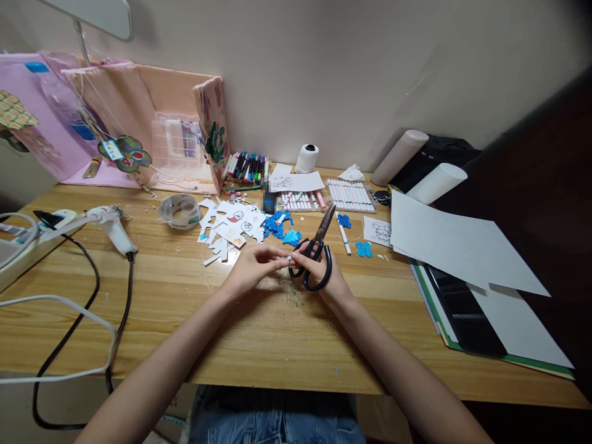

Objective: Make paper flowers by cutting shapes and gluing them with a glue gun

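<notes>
My right hand [326, 271] is closed with a pair of black-handled scissors [319, 246] hooked on it, blades pointing up and away. Its thumb and fingertips also meet a tiny pale blue piece [288, 259], maybe paper. On the other side, the fingertips of my left hand [256, 264] pinch that same small piece. Just beyond my hands lie blue paper scraps [275, 226] and a brighter blue piece [291, 237]. Two blue flower-shaped cutouts, one darker [343, 220] and one lighter [364, 249], rest to the right by a white marker [343, 234].
White paper scraps [222, 231] and a tape roll [179, 213] lie left of centre. A glue gun [113, 228] with looping cables sits farther left. Marker sets [351, 195] and a white camera-like device [307, 158] stand at the back. Paper sheets [462, 240] overlie folders at right.
</notes>
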Tool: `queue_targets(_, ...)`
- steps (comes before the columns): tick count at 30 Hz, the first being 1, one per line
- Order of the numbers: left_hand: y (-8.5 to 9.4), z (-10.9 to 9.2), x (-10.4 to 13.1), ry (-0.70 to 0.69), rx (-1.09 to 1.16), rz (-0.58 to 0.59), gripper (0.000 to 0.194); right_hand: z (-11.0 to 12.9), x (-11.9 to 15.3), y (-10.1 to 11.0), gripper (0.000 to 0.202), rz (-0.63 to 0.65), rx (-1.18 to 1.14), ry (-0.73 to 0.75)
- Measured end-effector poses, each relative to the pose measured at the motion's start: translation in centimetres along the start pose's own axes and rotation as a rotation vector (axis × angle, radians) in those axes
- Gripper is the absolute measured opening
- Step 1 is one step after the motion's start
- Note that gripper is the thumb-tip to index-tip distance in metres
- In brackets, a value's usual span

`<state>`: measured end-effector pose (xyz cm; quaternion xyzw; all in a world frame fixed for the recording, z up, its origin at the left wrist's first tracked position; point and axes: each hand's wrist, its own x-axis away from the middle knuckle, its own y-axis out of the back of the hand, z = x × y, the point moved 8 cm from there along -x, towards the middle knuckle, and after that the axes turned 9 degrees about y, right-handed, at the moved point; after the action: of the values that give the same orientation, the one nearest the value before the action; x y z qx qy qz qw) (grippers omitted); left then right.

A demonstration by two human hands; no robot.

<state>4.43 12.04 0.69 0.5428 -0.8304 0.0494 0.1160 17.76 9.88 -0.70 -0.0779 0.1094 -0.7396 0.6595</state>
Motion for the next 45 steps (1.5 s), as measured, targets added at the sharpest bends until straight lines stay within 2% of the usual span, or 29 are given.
queue_targets(4, -0.2, 0.9, -0.1, 0.08, 0.071, 0.049, 0.028, -0.2, 0.2, -0.6, 0.031, 0.03, -0.066, -0.028)
queue_targets(8, -0.6, 1.0, 0.1, 0.094, 0.086, 0.104, 0.027, -0.4, 0.5, -1.3, 0.034, 0.039, -0.115, -0.069)
queue_targets(17, -1.2, 1.2, 0.1, 0.109, 0.123, 0.127, 0.031, -0.8, 0.6, -1.2, 0.024, 0.035, -0.131, -0.044)
queue_targets(24, -1.2, 1.0, 0.1, 0.124, 0.188, 0.069, 0.03, -0.3, 0.4, -0.9, 0.021, 0.047, -0.006, -0.005)
queue_targets(30, -0.7, 0.9, 0.0, 0.103, 0.137, 0.008, 0.031, -0.6, 0.6, -0.9, 0.023, 0.025, -0.047, -0.016)
queue_targets(35, -0.6, 0.7, -0.1, 0.06, 0.168, -0.002, 0.029, -0.4, 0.7, -0.6, 0.022, -0.053, -0.078, 0.0)
queue_targets(40, -0.9, 1.3, 0.1, 0.115, 0.235, 0.02, 0.028, -0.2, 0.8, -1.0, 0.021, -0.027, -0.078, 0.011)
queue_targets(45, -0.9, 1.3, 0.1, 0.112, 0.253, 0.043, 0.029, 0.5, 0.7, -0.9, 0.023, -0.021, 0.056, 0.031)
